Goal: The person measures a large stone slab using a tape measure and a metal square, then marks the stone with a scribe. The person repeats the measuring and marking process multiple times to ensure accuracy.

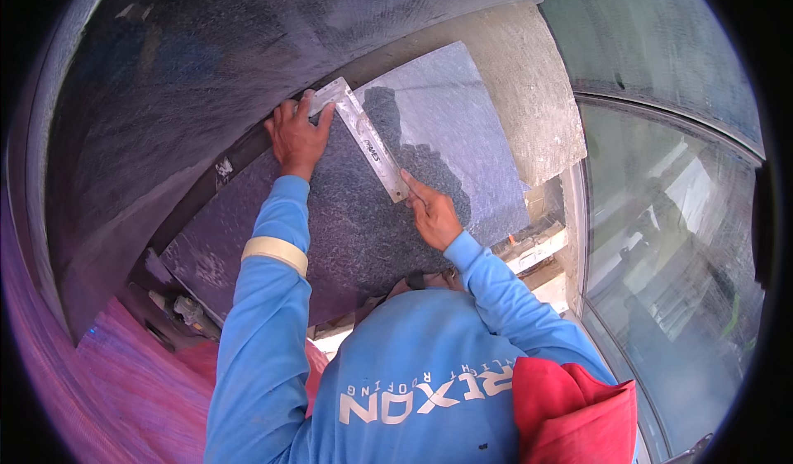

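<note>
A metal try square, L-shaped and silvery with worn marks, lies flat on a dark grey stone slab. My left hand grips its short leg, where the slab meets the dark upright panel, thumb and fingers spread about the corner. At the other end, my right hand closes on the tip of the long leg, index finger along its edge. Whether those fingers also hold something small is hidden. Part of the slab's surface carries a darker shadow.
A dark upright panel stands along the far left. Rough concrete borders the slab on the right, beside large glass panes. Pink-purple sheeting covers the lower left, near a tool-like object. A red cloth hangs at my shoulder.
</note>
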The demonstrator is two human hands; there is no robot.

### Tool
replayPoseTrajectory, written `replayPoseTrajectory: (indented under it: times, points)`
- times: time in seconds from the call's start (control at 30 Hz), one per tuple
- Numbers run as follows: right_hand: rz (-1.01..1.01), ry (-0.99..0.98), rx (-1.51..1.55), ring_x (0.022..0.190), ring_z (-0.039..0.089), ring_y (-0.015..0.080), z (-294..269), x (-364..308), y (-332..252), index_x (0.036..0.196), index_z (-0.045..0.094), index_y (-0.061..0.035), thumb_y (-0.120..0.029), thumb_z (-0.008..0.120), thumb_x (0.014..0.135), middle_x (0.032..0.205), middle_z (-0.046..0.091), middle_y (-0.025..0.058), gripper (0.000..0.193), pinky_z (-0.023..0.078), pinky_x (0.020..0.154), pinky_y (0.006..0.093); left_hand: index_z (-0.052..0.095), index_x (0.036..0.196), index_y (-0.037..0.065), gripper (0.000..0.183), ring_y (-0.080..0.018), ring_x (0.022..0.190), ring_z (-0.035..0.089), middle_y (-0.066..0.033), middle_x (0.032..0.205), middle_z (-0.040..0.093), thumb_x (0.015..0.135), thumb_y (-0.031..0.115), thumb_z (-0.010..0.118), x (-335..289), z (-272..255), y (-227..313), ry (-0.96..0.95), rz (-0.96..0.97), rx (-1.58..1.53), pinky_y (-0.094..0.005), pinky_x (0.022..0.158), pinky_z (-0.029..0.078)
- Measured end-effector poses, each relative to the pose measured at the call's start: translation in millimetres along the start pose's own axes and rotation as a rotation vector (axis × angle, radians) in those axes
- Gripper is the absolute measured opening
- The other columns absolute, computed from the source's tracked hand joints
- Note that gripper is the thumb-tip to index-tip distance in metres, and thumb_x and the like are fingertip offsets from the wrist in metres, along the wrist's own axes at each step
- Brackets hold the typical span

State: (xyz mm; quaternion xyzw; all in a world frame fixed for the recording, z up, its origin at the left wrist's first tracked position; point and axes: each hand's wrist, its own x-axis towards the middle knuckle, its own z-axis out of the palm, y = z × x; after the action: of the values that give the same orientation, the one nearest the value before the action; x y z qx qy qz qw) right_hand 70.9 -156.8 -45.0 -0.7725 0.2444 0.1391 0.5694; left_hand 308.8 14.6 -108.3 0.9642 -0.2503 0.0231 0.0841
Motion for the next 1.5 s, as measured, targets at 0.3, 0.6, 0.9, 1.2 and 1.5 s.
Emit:
replayPoseTrajectory:
  times: [0.3,0.6,0.9,1.2,1.5]
  points:
    - [-0.078,0.044,-0.029,0.089,0.072,0.032,6.0,6.4,4.0,0.154,0.049,-0.0114,-0.009,0.044,0.104,0.1,0.071,0.0221,0.05,0.056,0.085,0.0389,0.071,0.13,0.015,0.058,-0.0295,0.112,0.057,-0.0115,0.109,0.062,0.094,0.06,0.065,1.3,-3.2,0.0,-0.028,-0.026,-0.026,-0.0476,0.099,0.039]
    - [0.039,-0.027,0.028,0.09,0.071,0.0278,-4.6,38.0,-32.2,0.155,0.05,-0.0143,-0.005,0.046,0.102,0.102,0.073,0.0198,0.054,0.056,0.092,0.039,0.071,0.13,0.015,0.057,-0.0292,0.111,0.058,-0.0118,0.109,0.062,0.094,0.06,0.064,2.6,-4.3,3.2,0.0,-0.017,-0.059,-0.0467,0.098,0.039]
    - [0.031,0.0,0.003,0.089,0.072,0.0265,-1.9,41.3,-30.8,0.155,0.049,-0.0115,-0.007,0.046,0.103,0.099,0.073,0.0203,0.052,0.056,0.088,0.0371,0.069,0.133,0.013,0.059,-0.0301,0.116,0.058,-0.0126,0.114,0.064,0.096,0.058,0.063,4.9,-13.2,8.5,-0.058,-0.027,-0.047,-0.0475,0.101,0.04]
    - [0.029,0.063,0.024,0.103,0.073,0.0316,-74.3,-119.0,1.3,0.15,0.054,-0.0088,-0.011,0.049,0.107,0.116,0.072,0.028,0.044,0.055,0.093,0.0395,0.068,0.134,0.014,0.056,-0.0295,0.116,0.057,-0.0127,0.114,0.064,0.098,0.056,0.062,1.9,-16.5,6.8,-0.04,-0.027,-0.12,-0.0463,0.099,0.04]
    - [0.063,0.382,-0.218,0.094,0.07,0.0226,-150.8,-94.8,20.6,0.151,0.054,-0.0088,-0.012,0.05,0.107,0.102,0.073,0.0189,0.044,0.054,0.089,0.0362,0.066,0.131,0.014,0.055,-0.0303,0.104,0.058,-0.0097,0.104,0.06,0.089,0.048,0.073,-35.5,-47.3,-51.9,0.124,0.141,-0.005,-0.0473,0.085,0.042]
